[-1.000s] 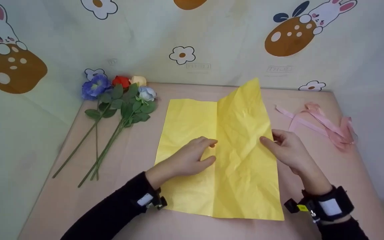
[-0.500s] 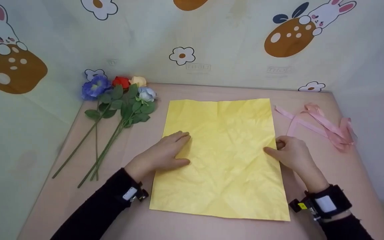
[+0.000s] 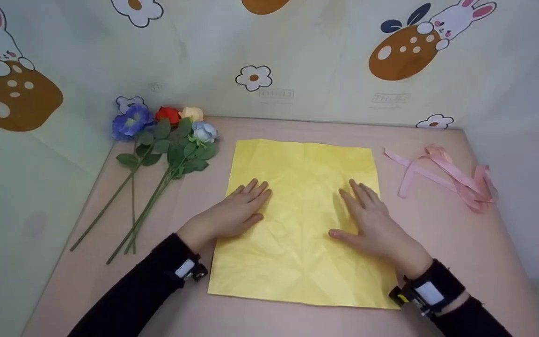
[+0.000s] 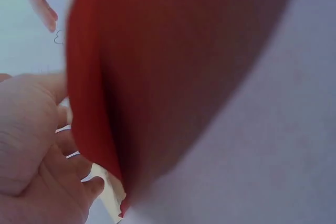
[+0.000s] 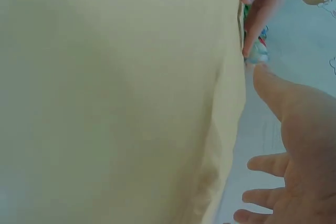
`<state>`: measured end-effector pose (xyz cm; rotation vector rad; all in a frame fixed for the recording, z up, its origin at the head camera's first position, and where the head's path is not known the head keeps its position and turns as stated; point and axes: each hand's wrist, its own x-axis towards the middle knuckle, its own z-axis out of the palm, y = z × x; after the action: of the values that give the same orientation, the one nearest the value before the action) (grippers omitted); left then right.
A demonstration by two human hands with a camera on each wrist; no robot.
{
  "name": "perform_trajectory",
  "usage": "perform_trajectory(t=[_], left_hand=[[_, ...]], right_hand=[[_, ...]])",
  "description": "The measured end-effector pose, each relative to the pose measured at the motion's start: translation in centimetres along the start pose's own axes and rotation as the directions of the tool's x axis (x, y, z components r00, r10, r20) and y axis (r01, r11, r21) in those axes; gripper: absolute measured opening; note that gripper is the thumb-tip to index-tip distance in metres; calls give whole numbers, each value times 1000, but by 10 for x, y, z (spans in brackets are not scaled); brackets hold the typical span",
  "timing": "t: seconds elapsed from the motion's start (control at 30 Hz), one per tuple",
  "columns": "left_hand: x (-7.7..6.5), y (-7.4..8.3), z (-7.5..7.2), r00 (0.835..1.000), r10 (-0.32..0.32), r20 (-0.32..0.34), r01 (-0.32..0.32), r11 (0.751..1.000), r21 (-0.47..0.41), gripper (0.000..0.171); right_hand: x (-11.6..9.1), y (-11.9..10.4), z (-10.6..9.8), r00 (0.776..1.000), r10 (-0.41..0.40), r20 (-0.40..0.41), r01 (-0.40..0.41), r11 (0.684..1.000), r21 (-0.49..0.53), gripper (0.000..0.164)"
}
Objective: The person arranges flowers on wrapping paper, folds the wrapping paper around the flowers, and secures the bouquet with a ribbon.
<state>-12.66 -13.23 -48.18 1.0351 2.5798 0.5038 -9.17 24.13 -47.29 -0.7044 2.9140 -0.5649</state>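
A creased yellow sheet of wrapping paper lies spread on the table in the head view. My left hand rests on its left side with fingers extended. Over the right side, my right hand has its fingers spread and thumb pointing inward; whether every finger touches the paper I cannot tell. A red-looking surface fills much of the left wrist view beside the left hand. In the right wrist view the pale yellow sheet lies left of the right hand.
Artificial flowers with long green stems lie on the left: a purple-blue bloom, a red rose, a cream rose and a light blue rose. A loose pink ribbon is at the right. A patterned cloth hangs behind the pink tabletop.
The paper's right half, raised before, has come down flat. My right hand has let go of its right edge and moved left over the sheet. The left hand has shifted to the left side.
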Motion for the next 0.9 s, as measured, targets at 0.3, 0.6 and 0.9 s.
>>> perform_trajectory(t=[0.3, 0.6, 0.9], left_hand=[[2, -3, 2, 999, 10, 43, -12, 998, 56, 66], [-5, -1, 4, 996, -76, 54, 68, 988, 141, 67], [-15, 5, 8, 995, -95, -4, 95, 993, 76, 67]], right_hand=[[1, -3, 15, 996, 24, 80, -15, 994, -112, 105], [0, -1, 18, 992, 55, 116, -43, 994, -105, 106], [0, -5, 20, 989, 65, 130, -53, 994, -91, 102]])
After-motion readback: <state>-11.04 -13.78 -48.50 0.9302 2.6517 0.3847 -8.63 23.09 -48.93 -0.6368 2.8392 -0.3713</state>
